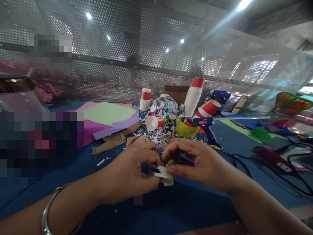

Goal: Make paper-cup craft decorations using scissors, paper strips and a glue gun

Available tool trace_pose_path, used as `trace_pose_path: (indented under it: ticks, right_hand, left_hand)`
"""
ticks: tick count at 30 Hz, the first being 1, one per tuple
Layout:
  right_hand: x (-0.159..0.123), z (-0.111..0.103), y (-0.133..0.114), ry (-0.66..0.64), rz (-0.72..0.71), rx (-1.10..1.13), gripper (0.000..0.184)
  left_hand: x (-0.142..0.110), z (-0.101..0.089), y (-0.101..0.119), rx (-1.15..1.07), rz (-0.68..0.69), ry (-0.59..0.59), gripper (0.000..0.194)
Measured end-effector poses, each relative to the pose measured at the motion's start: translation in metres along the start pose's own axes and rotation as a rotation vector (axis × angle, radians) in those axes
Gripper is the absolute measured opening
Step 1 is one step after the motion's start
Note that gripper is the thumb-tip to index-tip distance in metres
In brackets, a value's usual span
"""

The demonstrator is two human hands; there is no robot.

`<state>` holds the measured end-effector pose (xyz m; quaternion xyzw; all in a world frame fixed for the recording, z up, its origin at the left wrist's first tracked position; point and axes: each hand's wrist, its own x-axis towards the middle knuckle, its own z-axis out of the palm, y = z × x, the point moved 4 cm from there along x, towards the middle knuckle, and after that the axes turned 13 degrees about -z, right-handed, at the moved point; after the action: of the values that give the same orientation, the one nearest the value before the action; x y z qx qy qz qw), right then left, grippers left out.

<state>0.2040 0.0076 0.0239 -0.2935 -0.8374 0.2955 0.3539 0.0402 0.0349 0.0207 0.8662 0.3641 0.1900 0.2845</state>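
My left hand pinches the left side of a small white paper ring between thumb and fingers. My right hand curls at its right side, with the thumb pressed on a light green paper piece attached to the ring. Light green also shows along the ring's lower edge. A purple paper strip hangs below my left fingers; whether it is joined to the ring is hidden. Just beyond both hands lie scattered paper scraps and a tipped paper cup.
A yellow tape roll and a blue glue gun stand ahead to the right. Stacked cups rise behind a pile of decorated paper pieces. Coloured sheets lie left; a power strip with black cables lies right.
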Motion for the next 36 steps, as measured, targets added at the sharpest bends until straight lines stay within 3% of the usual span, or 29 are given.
trace_pose_path:
  ticks: [12, 23, 32, 36]
  right_hand:
    - [0.003, 0.000, 0.000, -0.014, 0.003, 0.025, 0.015]
    - [-0.002, -0.016, 0.003, 0.193, 0.009, 0.072, 0.017]
    - [0.001, -0.009, 0.009, 0.147, 0.019, 0.075, 0.022]
    - [0.001, -0.009, 0.011, 0.170, 0.043, 0.072, 0.024]
  left_hand:
    - [-0.002, 0.001, 0.001, 0.010, 0.055, -0.001, 0.005]
    - [0.002, -0.007, -0.011, -0.102, -0.040, 0.116, 0.008]
    - [0.004, -0.008, -0.011, -0.138, -0.028, 0.143, 0.011]
    - [0.004, -0.007, -0.013, -0.192, -0.109, 0.111, 0.014]
